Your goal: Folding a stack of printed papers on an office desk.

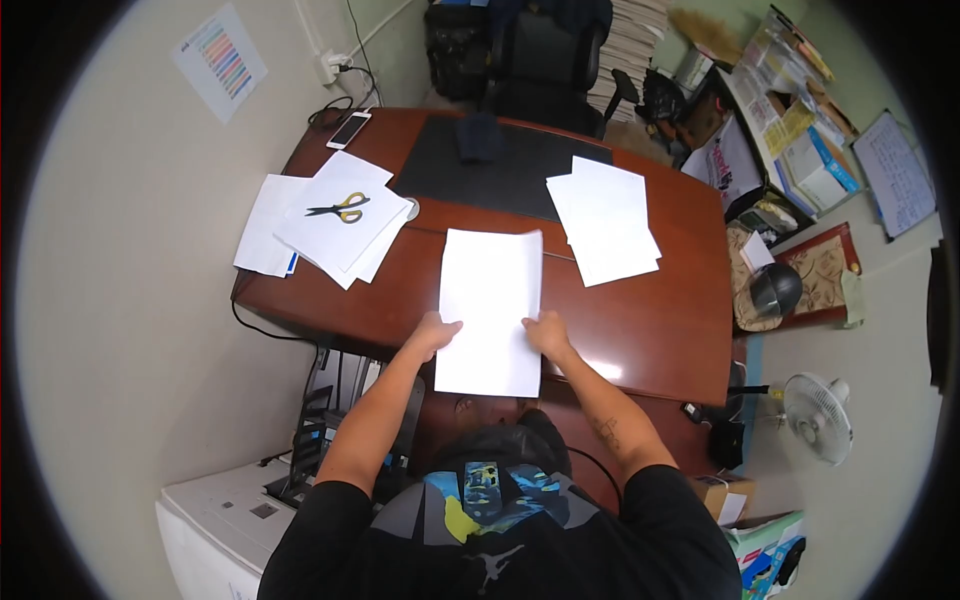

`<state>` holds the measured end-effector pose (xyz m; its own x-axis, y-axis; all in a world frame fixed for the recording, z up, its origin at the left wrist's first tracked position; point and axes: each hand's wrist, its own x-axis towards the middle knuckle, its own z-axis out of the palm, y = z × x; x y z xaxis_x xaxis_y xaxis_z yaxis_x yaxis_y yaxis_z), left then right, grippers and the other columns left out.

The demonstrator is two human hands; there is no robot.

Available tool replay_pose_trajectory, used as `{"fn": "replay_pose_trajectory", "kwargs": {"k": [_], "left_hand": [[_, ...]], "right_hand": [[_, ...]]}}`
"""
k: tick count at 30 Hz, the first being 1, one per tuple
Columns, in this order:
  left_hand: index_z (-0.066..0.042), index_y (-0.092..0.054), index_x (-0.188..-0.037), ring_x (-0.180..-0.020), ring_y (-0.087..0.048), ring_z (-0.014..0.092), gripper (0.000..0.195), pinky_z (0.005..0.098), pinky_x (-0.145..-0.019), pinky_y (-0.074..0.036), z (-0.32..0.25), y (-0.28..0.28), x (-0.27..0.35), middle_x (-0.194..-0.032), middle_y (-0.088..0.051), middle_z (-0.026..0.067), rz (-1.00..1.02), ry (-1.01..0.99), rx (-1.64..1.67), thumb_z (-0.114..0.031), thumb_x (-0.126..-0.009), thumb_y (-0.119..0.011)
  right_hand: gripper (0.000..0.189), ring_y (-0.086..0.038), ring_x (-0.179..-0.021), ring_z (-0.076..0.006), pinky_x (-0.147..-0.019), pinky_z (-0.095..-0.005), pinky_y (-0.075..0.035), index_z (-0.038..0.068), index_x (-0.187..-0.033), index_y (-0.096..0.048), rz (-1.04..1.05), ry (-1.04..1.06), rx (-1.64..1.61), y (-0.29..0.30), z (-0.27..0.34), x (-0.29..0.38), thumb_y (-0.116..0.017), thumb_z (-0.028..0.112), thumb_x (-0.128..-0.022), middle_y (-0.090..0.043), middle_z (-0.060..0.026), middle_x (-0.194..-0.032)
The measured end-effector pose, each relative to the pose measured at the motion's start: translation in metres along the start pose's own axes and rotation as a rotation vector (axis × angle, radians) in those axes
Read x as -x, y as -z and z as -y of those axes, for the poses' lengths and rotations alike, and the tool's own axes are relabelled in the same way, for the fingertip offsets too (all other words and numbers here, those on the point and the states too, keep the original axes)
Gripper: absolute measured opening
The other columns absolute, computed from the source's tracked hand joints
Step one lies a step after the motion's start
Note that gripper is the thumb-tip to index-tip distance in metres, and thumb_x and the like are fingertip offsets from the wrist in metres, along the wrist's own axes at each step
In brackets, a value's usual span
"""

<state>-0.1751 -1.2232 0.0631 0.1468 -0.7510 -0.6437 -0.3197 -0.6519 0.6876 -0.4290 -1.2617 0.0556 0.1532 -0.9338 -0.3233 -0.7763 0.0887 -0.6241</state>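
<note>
Between my two hands is a white sheet of paper, held over the front edge of the brown wooden desk. My left hand pinches its left side, thumb on top. On the right side my right hand grips it the same way. The sheet's lower end hangs past the desk edge, and its upper right corner curls slightly. Whether it is one sheet or several I cannot tell. Scissors with yellow and black handles lie on a pile of white papers at the left. Another paper pile lies at the right.
A smartphone rests at the desk's far left corner. Beyond the black desk mat stands a black office chair. A white machine, possibly a printer, is at the lower left. A fan is at the right.
</note>
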Motion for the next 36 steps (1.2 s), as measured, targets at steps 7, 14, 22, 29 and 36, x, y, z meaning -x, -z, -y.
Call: {"fn": "replay_pose_trajectory", "kwargs": {"k": [7,14,22,29,36], "left_hand": [[0.007,-0.051,-0.117,-0.100,-0.062,0.042,0.038,0.0477,-0.081,-0.051,-0.010,-0.022,0.024,-0.108,-0.060,0.0306,-0.224,-0.222,-0.389,-0.012,-0.087,-0.062],[0.005,-0.054,-0.107,-0.089,-0.063,0.045,0.033,0.0514,-0.078,-0.051,-0.004,-0.021,0.023,-0.096,-0.062,0.0310,-0.293,-0.241,-0.352,-0.020,-0.087,-0.060],[0.006,-0.065,-0.090,-0.097,-0.063,0.041,0.021,0.0440,-0.083,-0.053,-0.073,-0.041,0.051,-0.098,-0.065,0.0282,-0.280,-0.204,-0.519,-0.009,-0.076,-0.067],[0.008,-0.065,-0.086,-0.068,-0.069,0.031,0.016,0.0365,-0.063,-0.056,-0.034,-0.021,0.002,-0.076,-0.068,0.0208,-0.129,-0.334,0.353,-0.006,-0.079,-0.064],[0.007,-0.066,-0.091,-0.082,-0.067,0.039,0.023,0.0439,-0.071,-0.053,-0.079,-0.060,0.045,-0.087,-0.066,0.0268,-0.315,-0.360,-0.402,-0.012,-0.080,-0.067]], "right_hand": [[0.036,-0.066,-0.075,-0.0391,-0.074,-0.0490,-0.051,-0.005,-0.103,-0.058,-0.045,0.198,0.305,0.025,0.012,0.021,-0.057,0.028,-0.090,-0.065,-0.0269,-0.082],[0.030,-0.065,-0.083,-0.0408,-0.079,-0.0471,-0.052,-0.004,-0.094,-0.064,0.016,0.142,0.369,0.040,0.018,0.014,-0.060,0.022,-0.083,-0.066,-0.0267,-0.084],[0.021,-0.065,-0.083,-0.0415,-0.077,-0.0467,-0.053,-0.005,-0.088,-0.067,-0.008,0.146,0.458,0.043,0.046,0.015,-0.057,0.007,-0.074,-0.066,-0.0270,-0.092],[0.030,-0.066,-0.069,-0.0215,-0.057,-0.0340,-0.051,-0.009,-0.086,-0.066,0.232,-0.129,-0.778,0.067,0.071,0.002,-0.076,0.018,-0.076,-0.067,-0.0150,-0.075],[0.031,-0.065,-0.083,-0.0421,-0.075,-0.0417,-0.052,-0.006,-0.087,-0.067,-0.023,0.077,0.147,0.038,0.058,0.005,-0.072,0.020,-0.073,-0.066,-0.0280,-0.088]]}}
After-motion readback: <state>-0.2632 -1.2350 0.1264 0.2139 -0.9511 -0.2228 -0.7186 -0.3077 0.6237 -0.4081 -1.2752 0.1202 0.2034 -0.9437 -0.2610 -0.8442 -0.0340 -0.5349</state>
